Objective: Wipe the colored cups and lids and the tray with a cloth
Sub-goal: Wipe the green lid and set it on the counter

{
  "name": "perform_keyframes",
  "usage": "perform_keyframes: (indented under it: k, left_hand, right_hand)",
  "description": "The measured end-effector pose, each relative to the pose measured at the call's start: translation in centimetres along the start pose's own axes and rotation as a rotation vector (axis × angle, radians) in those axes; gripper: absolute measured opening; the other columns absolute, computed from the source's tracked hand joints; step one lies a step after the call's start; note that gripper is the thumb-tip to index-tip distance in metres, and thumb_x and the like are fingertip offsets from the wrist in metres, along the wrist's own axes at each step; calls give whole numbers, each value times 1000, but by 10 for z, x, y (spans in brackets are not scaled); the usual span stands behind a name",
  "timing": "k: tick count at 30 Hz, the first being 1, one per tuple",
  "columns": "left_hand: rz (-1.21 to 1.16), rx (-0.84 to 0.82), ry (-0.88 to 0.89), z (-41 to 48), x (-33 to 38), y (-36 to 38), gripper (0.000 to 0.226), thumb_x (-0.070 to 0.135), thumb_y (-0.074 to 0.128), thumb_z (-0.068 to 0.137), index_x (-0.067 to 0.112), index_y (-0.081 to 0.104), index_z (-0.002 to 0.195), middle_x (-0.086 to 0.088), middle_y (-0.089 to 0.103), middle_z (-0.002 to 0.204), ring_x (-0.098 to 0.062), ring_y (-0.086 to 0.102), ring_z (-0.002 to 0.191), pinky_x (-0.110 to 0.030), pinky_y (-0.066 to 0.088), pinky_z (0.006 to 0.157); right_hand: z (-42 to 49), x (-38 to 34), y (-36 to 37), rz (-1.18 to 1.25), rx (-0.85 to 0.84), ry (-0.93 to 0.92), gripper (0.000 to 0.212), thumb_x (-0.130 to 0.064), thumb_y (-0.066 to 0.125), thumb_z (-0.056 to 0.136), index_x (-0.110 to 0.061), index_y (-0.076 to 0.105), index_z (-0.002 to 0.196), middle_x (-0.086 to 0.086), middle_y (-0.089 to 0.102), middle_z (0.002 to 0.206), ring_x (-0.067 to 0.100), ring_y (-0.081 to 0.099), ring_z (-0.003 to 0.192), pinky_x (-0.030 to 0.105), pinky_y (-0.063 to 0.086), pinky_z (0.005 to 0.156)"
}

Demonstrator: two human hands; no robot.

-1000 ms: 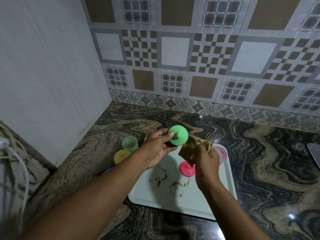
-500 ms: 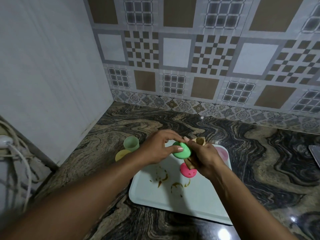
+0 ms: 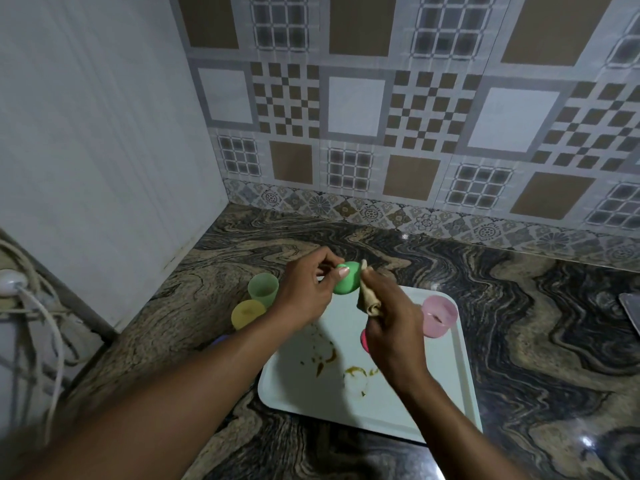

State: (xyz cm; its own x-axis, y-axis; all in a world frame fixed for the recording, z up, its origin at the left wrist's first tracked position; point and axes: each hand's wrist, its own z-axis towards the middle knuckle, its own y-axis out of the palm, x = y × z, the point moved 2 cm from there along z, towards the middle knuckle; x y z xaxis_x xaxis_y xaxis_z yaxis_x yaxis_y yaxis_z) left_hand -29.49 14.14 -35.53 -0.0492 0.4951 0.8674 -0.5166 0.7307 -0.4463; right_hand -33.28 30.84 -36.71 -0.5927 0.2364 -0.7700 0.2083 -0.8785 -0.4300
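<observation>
Your left hand point(image 3: 304, 292) pinches the green lid point(image 3: 347, 282) above the far end of the white tray point(image 3: 446, 382); your right hand point(image 3: 389, 306) is closed around the folded cloth point(image 3: 369, 299), pressed against that lid. The pink cup point(image 3: 439, 315) stands on the tray's far right corner, and the green cup point(image 3: 263, 287) and yellow cup point(image 3: 247, 313) stand just left of the tray.
</observation>
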Motion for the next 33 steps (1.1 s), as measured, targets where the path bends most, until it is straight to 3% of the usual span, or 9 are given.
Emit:
perform_keyframes:
  k: [4, 7, 9, 12, 17, 22, 27, 30, 33]
  left_hand:
    - [48, 100, -33, 1, -7, -12, 15, 28, 70, 91, 16, 64, 85, 9, 68, 84, -14, 65, 84, -36, 54, 76]
    - [97, 128, 6, 1, -5, -16, 18, 27, 72, 90, 13, 63, 83, 6, 66, 80, -15, 63, 78, -30, 46, 66]
    - [115, 122, 44, 0, 0, -12, 19, 26, 71, 90, 11, 62, 83, -1, 68, 88, -19, 64, 82, -33, 50, 70]
    - [137, 150, 76, -1, 4, -5, 18, 24, 69, 91, 11, 60, 83, -1, 68, 91, -19, 63, 84, -41, 54, 75]
    - [193, 180, 4, -4, -13, -15, 21, 27, 69, 91, 12, 58, 82, -3, 65, 87, -26, 61, 81, -48, 53, 73]
    - [156, 237, -115, 2, -18, -23, 26, 28, 70, 91, 7, 59, 82, -9, 66, 89, -29, 61, 82, -45, 52, 73]
    - [144, 260, -214, 13, -11, -12, 28, 32, 66, 92, 8, 55, 81, -5, 68, 91, -25, 64, 82, -45, 54, 74]
    - [58, 290, -268, 19, -13, -17, 31, 31, 67, 92, 7, 52, 80, -12, 66, 93, -33, 65, 86, -50, 57, 76]
    - [83, 301, -267, 25, -17, -27, 31, 31, 68, 91, 7, 51, 81, -12, 67, 100, -33, 64, 85, -54, 55, 76]
  right_hand:
    - [-20, 11, 1, -144, -151, -293, 56, 17, 56, 71, -9, 73, 118, 5, 69, 124, 20, 66, 116, 35, 54, 98]
    - [-12, 19, -7, 36, 84, 18, 63, 9, 43, 66, -16, 71, 117, 1, 73, 113, 18, 69, 101, 42, 56, 87]
    - [-1, 16, -3, 46, 192, 78, 65, 10, 41, 68, -13, 69, 122, 4, 71, 118, 20, 67, 108, 42, 54, 94]
    - [3, 3, 15, -77, 10, -141, 66, 20, 47, 67, -3, 68, 125, 12, 64, 135, 27, 56, 131, 38, 44, 110]
    - [-14, 15, 18, -197, -254, -422, 45, 3, 45, 79, -4, 73, 114, 7, 67, 130, 20, 57, 130, 37, 52, 101]
    - [-1, 23, 20, -53, 64, -126, 55, 15, 51, 74, -9, 72, 120, 2, 67, 128, 18, 59, 126, 36, 49, 105]
    - [4, 1, 48, -296, -256, -441, 55, 15, 51, 65, 4, 71, 115, 16, 67, 128, 33, 54, 132, 38, 43, 110]
    - [-4, 10, 48, -250, -426, -501, 40, 10, 52, 67, 1, 74, 99, 12, 70, 115, 29, 65, 114, 37, 58, 89]
    - [4, 21, 36, -90, -168, -288, 50, 18, 55, 65, -5, 73, 106, 7, 69, 115, 24, 66, 110, 30, 54, 91]
